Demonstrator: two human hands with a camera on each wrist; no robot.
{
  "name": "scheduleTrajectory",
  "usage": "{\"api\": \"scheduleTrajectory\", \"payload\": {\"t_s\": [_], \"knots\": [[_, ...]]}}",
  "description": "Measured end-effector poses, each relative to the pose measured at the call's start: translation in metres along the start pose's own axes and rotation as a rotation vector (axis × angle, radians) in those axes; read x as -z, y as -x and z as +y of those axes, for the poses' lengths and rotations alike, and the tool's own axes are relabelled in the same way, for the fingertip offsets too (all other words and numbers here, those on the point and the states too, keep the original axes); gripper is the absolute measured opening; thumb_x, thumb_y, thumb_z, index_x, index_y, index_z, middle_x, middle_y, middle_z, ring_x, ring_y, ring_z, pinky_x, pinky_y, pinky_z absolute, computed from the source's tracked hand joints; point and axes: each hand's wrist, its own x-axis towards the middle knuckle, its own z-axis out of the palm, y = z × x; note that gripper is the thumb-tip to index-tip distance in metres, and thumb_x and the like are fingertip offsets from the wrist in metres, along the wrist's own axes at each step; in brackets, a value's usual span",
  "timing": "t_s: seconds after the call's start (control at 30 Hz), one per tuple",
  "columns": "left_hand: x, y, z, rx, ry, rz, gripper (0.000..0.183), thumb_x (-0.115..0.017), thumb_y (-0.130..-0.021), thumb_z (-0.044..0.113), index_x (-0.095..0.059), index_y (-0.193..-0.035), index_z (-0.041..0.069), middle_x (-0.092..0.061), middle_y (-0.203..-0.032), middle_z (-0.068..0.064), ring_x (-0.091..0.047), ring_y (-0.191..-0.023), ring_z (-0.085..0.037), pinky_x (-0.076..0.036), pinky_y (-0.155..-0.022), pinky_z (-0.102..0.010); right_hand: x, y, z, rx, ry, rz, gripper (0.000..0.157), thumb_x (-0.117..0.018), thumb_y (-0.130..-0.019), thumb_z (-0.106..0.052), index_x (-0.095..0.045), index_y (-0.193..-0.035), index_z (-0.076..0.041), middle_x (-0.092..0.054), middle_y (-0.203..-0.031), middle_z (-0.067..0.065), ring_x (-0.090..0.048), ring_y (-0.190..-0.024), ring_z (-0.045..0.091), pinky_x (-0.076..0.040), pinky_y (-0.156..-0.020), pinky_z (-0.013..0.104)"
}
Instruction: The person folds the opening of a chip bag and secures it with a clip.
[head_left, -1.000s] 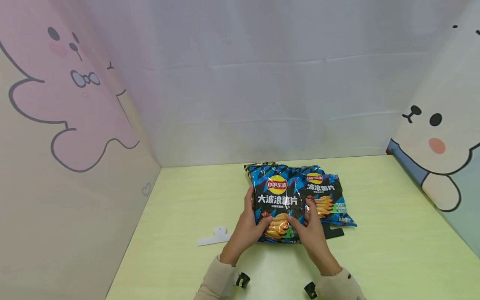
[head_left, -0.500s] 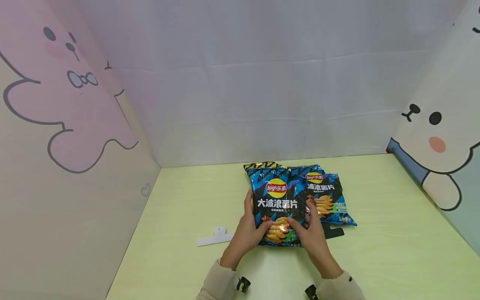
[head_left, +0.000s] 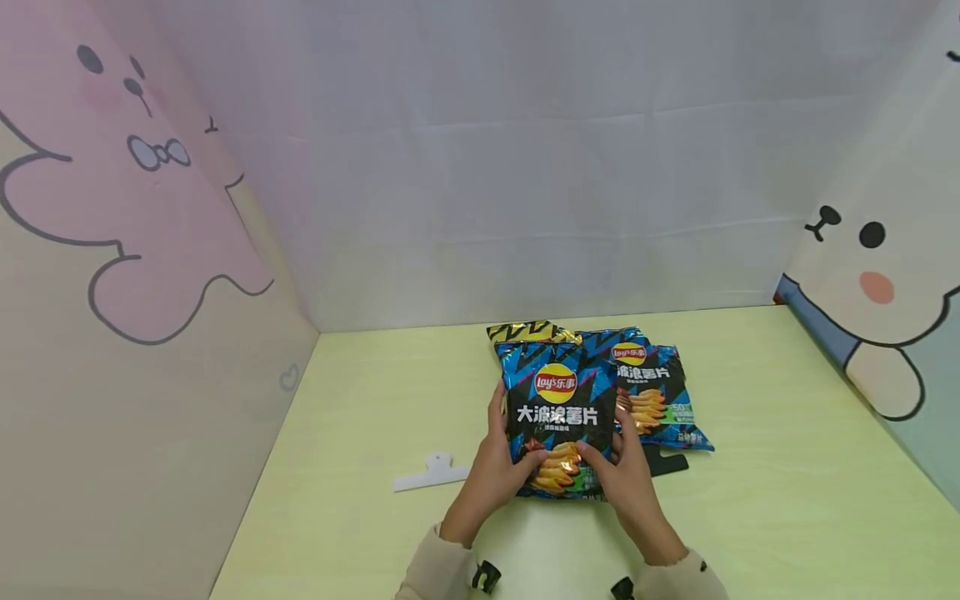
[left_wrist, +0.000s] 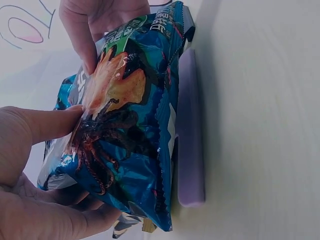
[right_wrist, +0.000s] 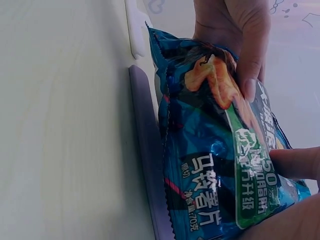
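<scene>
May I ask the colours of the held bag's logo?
The logo: yellow, red and white, clearest in the head view.

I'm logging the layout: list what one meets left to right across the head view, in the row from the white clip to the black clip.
White clip, left hand, held chip bag, right hand, black clip.

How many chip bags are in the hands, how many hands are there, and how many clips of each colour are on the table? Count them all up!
Lay's chip bag, held: 1
Left hand and right hand: 2
White clip: 1
Purple clip, only its bar clearly showing, in the wrist views: 1
Black clip, partly hidden: 1
Total: 6
</scene>
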Motion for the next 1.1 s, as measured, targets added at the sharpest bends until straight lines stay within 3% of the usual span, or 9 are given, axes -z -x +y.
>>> {"api": "scheduleTrajectory", "payload": {"t_s": [0.33, 0.57, 0.8, 1.1], "knots": [[-0.003, 0.004, -0.001, 0.019, 0.026, -0.006, 0.112, -0.076, -0.091, 0.024, 0.011, -0.161, 0.035, -0.041, -0.159, -0.014, -0.048, -0.142, -0.035, -0.042, -0.113, -0.057, 0.001, 0.003, 0.002, -0.004, -0.009, 0.001, 0.072, -0.063, -0.099, -0.009, -0.021, -0.157, -0.017, -0.051, -0.150, 0.022, -0.057, -0.129, 0.035, -0.054, -0.093, 0.029], [-0.004, 0.005, -0.005, 0.018, 0.022, -0.020, 0.113, -0.076, -0.091, 0.022, 0.012, -0.161, 0.032, -0.042, -0.159, -0.016, -0.049, -0.142, -0.035, -0.041, -0.114, -0.057, 0.001, 0.003, 0.007, -0.046, 0.010, -0.002, 0.074, -0.062, -0.100, -0.011, -0.018, -0.158, -0.019, -0.047, -0.154, 0.020, -0.054, -0.133, 0.038, -0.050, -0.107, 0.049], [-0.006, 0.004, -0.009, 0.023, 0.031, -0.019, 0.111, -0.076, -0.091, 0.021, 0.010, -0.161, 0.030, -0.036, -0.162, -0.018, -0.039, -0.147, -0.041, -0.039, -0.114, -0.060, 0.001, 0.003, 0.010, -0.046, -0.017, -0.010, 0.072, -0.062, -0.100, -0.009, -0.020, -0.157, -0.019, -0.047, -0.154, 0.020, -0.055, -0.134, 0.037, -0.051, -0.107, 0.048], [-0.008, 0.006, -0.011, 0.003, -0.008, -0.001, 0.110, -0.077, -0.090, 0.025, 0.007, -0.162, 0.027, -0.024, -0.168, -0.013, -0.033, -0.150, -0.043, -0.039, -0.112, -0.062, 0.003, 0.003, 0.011, -0.051, -0.019, -0.034, 0.083, -0.061, -0.100, -0.013, -0.006, -0.162, -0.015, -0.037, -0.160, 0.020, -0.045, -0.143, 0.037, -0.041, -0.116, 0.054]]}}
